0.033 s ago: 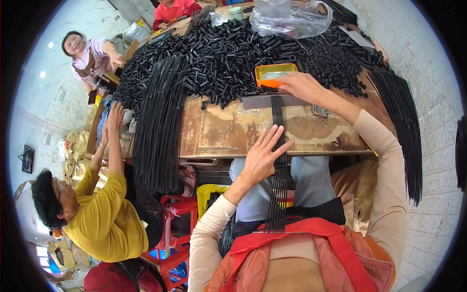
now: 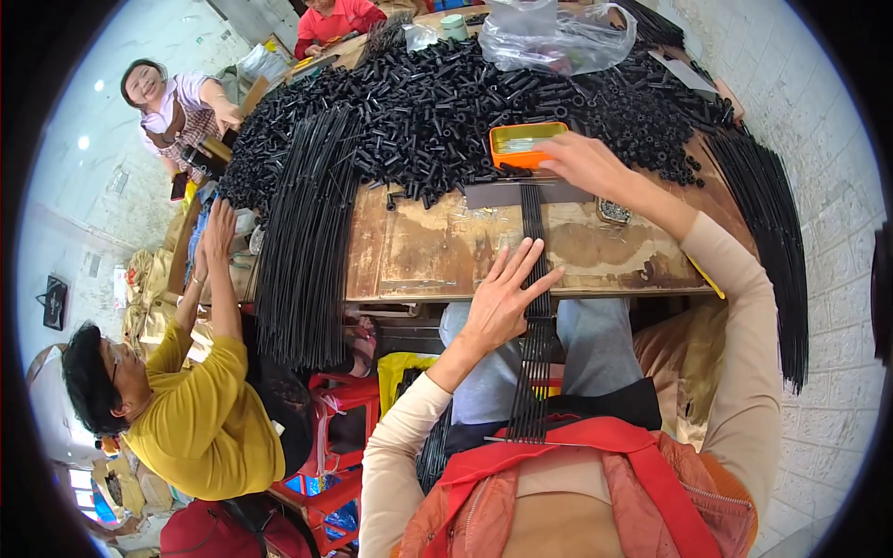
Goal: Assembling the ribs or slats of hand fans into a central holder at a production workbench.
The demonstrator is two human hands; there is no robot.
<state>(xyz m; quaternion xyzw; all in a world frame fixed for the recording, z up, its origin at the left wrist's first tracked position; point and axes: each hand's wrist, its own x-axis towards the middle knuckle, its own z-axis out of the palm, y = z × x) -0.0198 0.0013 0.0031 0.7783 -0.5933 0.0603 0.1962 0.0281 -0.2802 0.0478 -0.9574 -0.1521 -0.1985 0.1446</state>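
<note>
A row of thin black rods runs from my lap over the table's front edge to a dark flat bar. My left hand lies open on the rods near that edge, fingers stretched out and pressing them down. My right hand is over the right end of the orange tray, its fingers drawn together. What they hold, if anything, is hidden. Thin pale pins lie in the tray.
A large heap of short black tubes covers the back of the wooden table. Long black rods hang over the edge at left and right. A small box of metal bits stands below my right wrist. A co-worker works at left.
My right hand has shifted very slightly to the right at the orange tray. My left hand stays flat on the rods.
</note>
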